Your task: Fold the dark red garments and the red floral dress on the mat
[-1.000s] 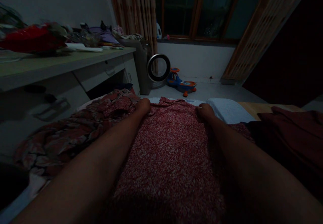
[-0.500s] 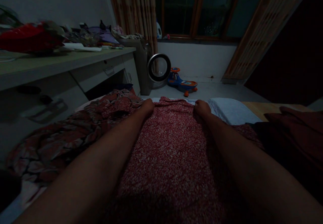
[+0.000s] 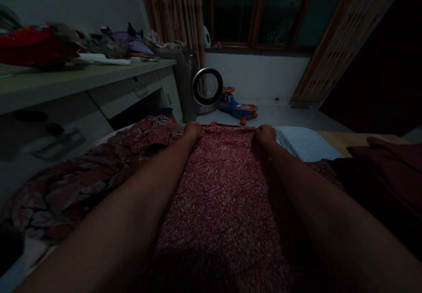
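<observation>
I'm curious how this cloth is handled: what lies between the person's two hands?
In the head view, the red speckled cloth spans from the left hand to the right hand.

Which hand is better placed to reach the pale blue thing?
Probably the right hand: it grips the red patterned cloth beside the pale blue thing, while the left hand grips farther away.

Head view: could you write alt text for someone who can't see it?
Left hand and right hand grip the far edge of a red speckled cloth in dim light. Floral fabric lies to the left; beyond are an open round appliance door and a blue-and-orange ride-on toy.
</observation>
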`<state>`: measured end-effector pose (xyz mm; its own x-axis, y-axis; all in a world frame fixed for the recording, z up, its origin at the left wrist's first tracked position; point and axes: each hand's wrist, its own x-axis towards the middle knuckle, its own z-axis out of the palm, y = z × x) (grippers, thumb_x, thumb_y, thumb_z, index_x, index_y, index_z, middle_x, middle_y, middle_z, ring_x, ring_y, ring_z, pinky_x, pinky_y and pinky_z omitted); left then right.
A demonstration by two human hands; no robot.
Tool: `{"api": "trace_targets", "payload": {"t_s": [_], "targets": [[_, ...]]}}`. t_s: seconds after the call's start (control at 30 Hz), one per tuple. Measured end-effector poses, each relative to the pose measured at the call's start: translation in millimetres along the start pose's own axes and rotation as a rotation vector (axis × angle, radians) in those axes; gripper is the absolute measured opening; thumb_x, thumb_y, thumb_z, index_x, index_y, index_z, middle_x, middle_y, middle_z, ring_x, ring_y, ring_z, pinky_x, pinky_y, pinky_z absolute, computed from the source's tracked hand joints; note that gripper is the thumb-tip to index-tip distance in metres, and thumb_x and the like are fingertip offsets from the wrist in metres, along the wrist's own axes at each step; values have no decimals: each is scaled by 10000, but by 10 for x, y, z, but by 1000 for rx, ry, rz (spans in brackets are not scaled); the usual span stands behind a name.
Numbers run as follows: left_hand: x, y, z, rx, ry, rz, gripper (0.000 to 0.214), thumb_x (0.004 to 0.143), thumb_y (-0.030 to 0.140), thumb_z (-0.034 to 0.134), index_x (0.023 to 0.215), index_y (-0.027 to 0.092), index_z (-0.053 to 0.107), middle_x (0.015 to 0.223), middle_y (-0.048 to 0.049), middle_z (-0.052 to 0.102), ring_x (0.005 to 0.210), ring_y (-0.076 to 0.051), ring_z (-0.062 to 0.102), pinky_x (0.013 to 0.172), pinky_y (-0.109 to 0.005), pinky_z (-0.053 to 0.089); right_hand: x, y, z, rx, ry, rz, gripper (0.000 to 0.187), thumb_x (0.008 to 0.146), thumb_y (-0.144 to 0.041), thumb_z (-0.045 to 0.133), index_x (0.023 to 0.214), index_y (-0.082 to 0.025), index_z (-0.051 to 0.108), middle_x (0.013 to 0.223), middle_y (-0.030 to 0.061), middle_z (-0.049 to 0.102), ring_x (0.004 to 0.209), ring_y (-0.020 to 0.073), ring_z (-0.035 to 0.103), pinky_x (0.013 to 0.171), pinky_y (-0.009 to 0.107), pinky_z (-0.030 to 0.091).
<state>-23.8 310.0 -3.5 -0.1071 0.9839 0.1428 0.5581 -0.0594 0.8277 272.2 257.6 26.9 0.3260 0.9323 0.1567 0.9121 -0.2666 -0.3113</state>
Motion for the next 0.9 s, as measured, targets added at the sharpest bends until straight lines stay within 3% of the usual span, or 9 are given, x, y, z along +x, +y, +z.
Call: {"api": "trace_targets", "payload": {"t_s": [0.1, 0.27, 0.33, 0.43, 0.53, 0.63, 0.73, 0.83, 0.9], "targets": [[25, 68, -3, 52, 53, -17, 288, 923, 135, 446, 1082, 79, 679, 963, -101, 712, 872, -204, 674, 777, -327, 540, -6, -13, 20, 81, 10, -10, 379, 898, -207, 429, 1131, -153, 723, 1149, 141, 717, 1044, 253, 665, 831, 282, 470], [-100, 128, 20, 150, 36, 46, 297, 876, 152, 455, 1031, 150, 708, 1073, -77, 706, 1038, -209, 635, 915, -299, 485, -111, -20, 131, 93, -37, -110, 411, 872, -161, 444, 1244, -153, 621, 1215, 136, 685, 1091, 249, 631, 907, 306, 466], [-239, 115, 23, 221, 0, 67, 357, 821, 121, 514, 1138, 166, 671, 1218, -92, 654, 1126, -219, 603, 975, -301, 458, -176, -8, 203, 56, -100, -156, 469, 860, -172, 494, 1326, -133, 534, 1243, 156, 663, 1103, 260, 620, 923, 332, 467], [-487, 66, -38, 517, -53, 160, 601, 785, 98, 547, 1378, 188, 508, 1490, -133, 431, 1216, -260, 555, 1007, -339, 437, -280, 57, 298, -19, -154, -230, 494, 892, -215, 494, 1375, -118, 454, 1316, 190, 608, 1165, 284, 583, 972, 406, 445], [-648, -8, -192, 806, -140, 334, 524, 884, 161, 456, 1405, 214, 472, 1490, -128, 431, 1244, -284, 520, 1048, -420, 386, -348, 204, 315, -103, -164, -360, 383, 956, -298, 427, 1307, -176, 520, 1408, 159, 541, 1289, 287, 485, 1048, 475, 374], [-671, -83, -387, 964, -237, 349, 399, 941, 252, 414, 1313, 219, 556, 1429, -117, 513, 1303, -300, 451, 1121, -523, 257, -359, 383, 228, -193, -189, -420, 355, 983, -355, 396, 1255, -209, 573, 1444, 120, 512, 1337, 277, 422, 1091, 505, 309], [-687, -87, -539, 1047, -202, 308, 397, 940, 250, 418, 1306, 198, 564, 1449, -137, 502, 1334, -325, 408, 1135, -611, 143, -393, 476, 54, -275, -136, -336, 371, 981, -360, 403, 1255, -191, 588, 1424, 134, 518, 1314, 305, 424, 1088, 519, 296], [-878, 22, -579, 1038, -114, 431, 401, 925, 172, 403, 1284, 184, 582, 1434, -145, 507, 1354, -321, 379, 1158, -588, 104, -564, 443, -141, -292, -29, -306, 375, 973, -335, 415, 1250, -166, 602, 1361, 162, 552, 1244, 330, 472, 1047, 486, 340], [-1124, 111, -549, 976, -134, 541, 381, 921, 159, 405, 1245, 183, 603, 1409, -143, 517, 1343, -304, 391, 1162, -519, 176, -753, 409, -243, -240, 11, -402, 370, 966, -328, 436, 1241, -156, 614, 1318, 166, 577, 1204, 305, 504, 1027, 415, 364]]}}
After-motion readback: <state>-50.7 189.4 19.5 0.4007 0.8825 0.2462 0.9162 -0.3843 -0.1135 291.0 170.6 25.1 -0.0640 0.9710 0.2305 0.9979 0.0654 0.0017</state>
